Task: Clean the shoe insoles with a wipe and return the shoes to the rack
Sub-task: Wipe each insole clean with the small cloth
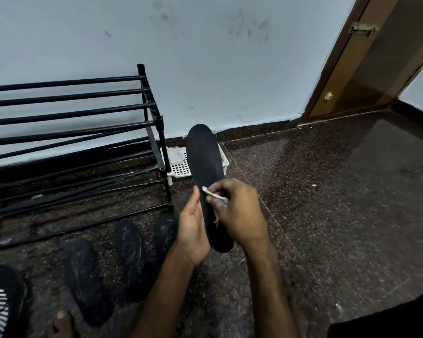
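Left hand [193, 226] grips insole [205, 154] edge, right hand [241, 213] pinches wipe [216, 195], beside rack [71, 125].

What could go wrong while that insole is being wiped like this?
The wipe looks small and frayed in the right hand, so it may shred and leave bits on the insole. The left hand grips the insole only along its lower half, so firm rubbing could flex it or drop it onto the floor.

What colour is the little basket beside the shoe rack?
The basket is white with a grid of holes; head view, behind the insole.
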`<action>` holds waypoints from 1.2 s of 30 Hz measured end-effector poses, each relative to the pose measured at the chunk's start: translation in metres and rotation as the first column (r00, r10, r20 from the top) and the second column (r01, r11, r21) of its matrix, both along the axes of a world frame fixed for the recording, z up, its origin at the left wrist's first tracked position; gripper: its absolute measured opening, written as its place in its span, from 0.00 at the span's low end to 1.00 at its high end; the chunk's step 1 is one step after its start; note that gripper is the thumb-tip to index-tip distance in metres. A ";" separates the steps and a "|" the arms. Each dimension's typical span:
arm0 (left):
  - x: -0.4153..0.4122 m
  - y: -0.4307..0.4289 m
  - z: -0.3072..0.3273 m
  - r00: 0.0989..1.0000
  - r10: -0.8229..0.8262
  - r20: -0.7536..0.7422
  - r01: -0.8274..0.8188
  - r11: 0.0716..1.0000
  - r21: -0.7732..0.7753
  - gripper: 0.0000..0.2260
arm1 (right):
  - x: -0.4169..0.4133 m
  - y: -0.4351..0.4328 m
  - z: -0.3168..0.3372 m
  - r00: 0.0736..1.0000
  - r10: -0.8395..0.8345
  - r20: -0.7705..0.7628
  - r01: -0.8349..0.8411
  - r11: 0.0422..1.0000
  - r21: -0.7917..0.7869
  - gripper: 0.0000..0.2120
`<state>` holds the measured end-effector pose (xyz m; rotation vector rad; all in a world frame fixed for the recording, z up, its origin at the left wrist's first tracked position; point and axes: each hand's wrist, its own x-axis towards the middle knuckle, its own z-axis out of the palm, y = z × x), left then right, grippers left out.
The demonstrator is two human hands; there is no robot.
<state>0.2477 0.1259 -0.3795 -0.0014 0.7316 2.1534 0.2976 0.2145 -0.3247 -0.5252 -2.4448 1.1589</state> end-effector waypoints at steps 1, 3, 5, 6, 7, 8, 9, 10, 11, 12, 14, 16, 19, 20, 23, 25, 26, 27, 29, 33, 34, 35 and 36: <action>-0.001 -0.001 -0.001 1.000 -0.009 -0.004 0.009 1.000 -0.012 0.29 | 0.002 -0.002 -0.001 0.995 0.090 0.036 -0.088 0.995 -0.052 0.04; -0.004 -0.003 -0.002 0.999 -0.042 -0.013 0.042 0.999 -0.014 0.31 | 0.007 -0.003 0.000 0.957 0.283 0.058 -0.264 0.938 -0.225 0.05; -0.004 -0.005 -0.003 0.998 -0.050 -0.025 0.050 0.999 0.007 0.31 | 0.009 0.000 -0.001 0.972 0.232 -0.037 -0.232 0.929 -0.287 0.05; -0.004 -0.005 -0.002 0.999 -0.038 -0.022 0.038 0.999 0.003 0.30 | 0.007 0.002 -0.001 0.988 0.124 -0.095 -0.145 0.954 -0.261 0.04; -0.003 -0.004 -0.004 1.000 -0.023 -0.009 0.023 1.000 -0.005 0.27 | 0.004 0.004 -0.001 0.990 0.013 -0.138 -0.040 0.979 -0.198 0.04; -0.002 -0.003 -0.004 1.000 -0.020 -0.009 0.020 1.000 -0.006 0.25 | 0.001 0.003 -0.001 0.984 -0.070 -0.163 0.052 0.993 -0.110 0.04; 0.000 -0.001 -0.005 1.000 -0.019 -0.011 0.019 1.000 -0.011 0.24 | -0.003 0.000 0.001 0.978 -0.119 -0.172 0.118 0.993 -0.019 0.04; 0.001 0.000 -0.005 1.000 -0.019 -0.007 0.019 1.000 -0.018 0.23 | -0.007 -0.002 0.003 0.976 -0.140 -0.164 0.153 0.986 0.065 0.04; 0.001 0.000 -0.006 1.000 -0.019 -0.005 0.019 1.000 -0.023 0.22 | -0.012 -0.003 0.006 0.980 -0.144 -0.137 0.163 0.976 0.142 0.06; 0.000 0.000 -0.007 1.000 -0.019 -0.006 0.019 0.999 -0.032 0.22 | -0.016 -0.004 0.008 0.984 -0.146 -0.100 0.164 0.964 0.208 0.07; -0.002 -0.001 -0.010 0.999 -0.046 -0.025 0.045 0.998 -0.037 0.22 | -0.025 0.001 0.011 0.980 -0.194 -0.051 0.201 0.933 0.300 0.10; -0.004 -0.002 -0.012 0.996 -0.069 -0.056 0.066 0.996 -0.054 0.23 | -0.027 0.012 0.012 0.952 -0.302 -0.046 0.300 0.901 0.313 0.12; -0.006 -0.003 -0.013 0.998 -0.033 -0.055 0.030 0.999 -0.044 0.24 | -0.014 0.028 0.010 0.910 -0.402 -0.104 0.415 0.875 0.251 0.11; -0.006 -0.004 -0.012 0.999 -0.010 -0.048 0.008 0.999 -0.038 0.24 | -0.011 0.031 0.007 0.913 -0.385 -0.136 0.407 0.886 0.223 0.11; -0.008 -0.003 -0.011 0.998 0.054 -0.040 -0.056 0.998 -0.038 0.22 | -0.006 0.027 -0.007 0.978 -0.163 -0.130 0.186 0.963 0.196 0.07; -0.012 -0.005 -0.011 0.996 0.089 -0.006 -0.089 0.995 -0.033 0.23 | -0.007 0.019 -0.021 0.997 0.009 -0.077 0.003 0.987 0.160 0.06; -0.014 -0.006 -0.010 0.995 0.097 0.019 -0.097 0.995 -0.033 0.25 | -0.005 0.015 -0.028 0.997 0.063 -0.055 -0.055 0.990 0.131 0.06; -0.016 -0.007 -0.010 0.994 0.101 0.030 -0.100 0.994 -0.036 0.27 | -0.003 0.011 -0.033 0.994 0.097 -0.046 -0.092 0.991 0.100 0.07; -0.021 -0.008 -0.013 0.991 0.123 0.046 -0.120 0.991 -0.066 0.29 | 0.003 0.009 -0.038 0.987 0.162 -0.015 -0.162 0.987 0.004 0.07; -0.024 -0.006 -0.018 0.990 0.138 0.029 -0.134 0.986 -0.096 0.28 | 0.013 0.014 -0.023 0.967 0.249 0.061 -0.236 0.959 -0.159 0.06; -0.022 -0.006 -0.016 0.991 0.129 0.024 -0.127 0.988 -0.084 0.27 | 0.011 0.016 -0.019 0.982 0.187 -0.014 -0.187 0.973 -0.135 0.05; -0.020 -0.007 -0.014 0.993 0.119 0.017 -0.118 0.990 -0.074 0.26 | 0.008 0.016 -0.015 0.990 0.113 -0.086 -0.121 0.989 -0.090 0.05; -0.018 -0.006 -0.013 0.995 0.099 0.007 -0.098 0.994 -0.055 0.24 | 0.003 0.016 -0.012 0.990 0.055 -0.133 -0.060 0.998 -0.030 0.05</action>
